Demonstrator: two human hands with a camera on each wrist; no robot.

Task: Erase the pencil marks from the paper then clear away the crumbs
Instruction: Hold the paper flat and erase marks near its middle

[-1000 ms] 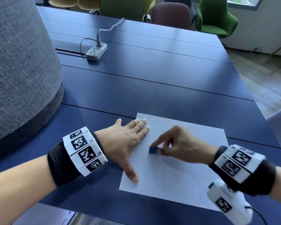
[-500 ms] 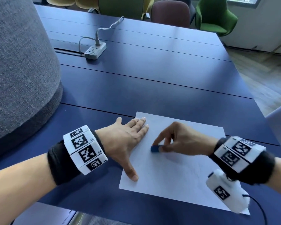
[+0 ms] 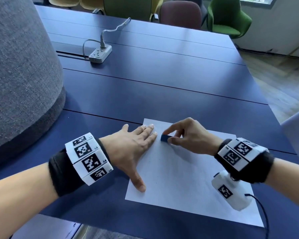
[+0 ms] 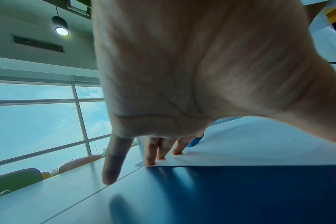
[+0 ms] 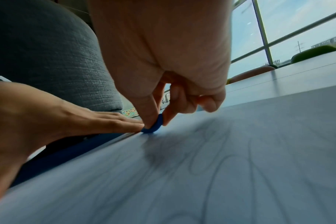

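Your right hand (image 3: 188, 135) pinches the eraser (image 3: 165, 138) on the paper (image 3: 188, 178), at its 11 o'clock corner. Your flat left hand (image 3: 131, 149) holds the paper. Rub too hard and it may crumple or tear.

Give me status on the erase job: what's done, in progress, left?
Done: nothing clearly finished. In hand: the left hand presses the paper flat while the right hand pinches the blue eraser against the sheet's far-left area. Left: looping pencil lines still cover much of the paper in the right wrist view, and a few dark specks need clearing after.
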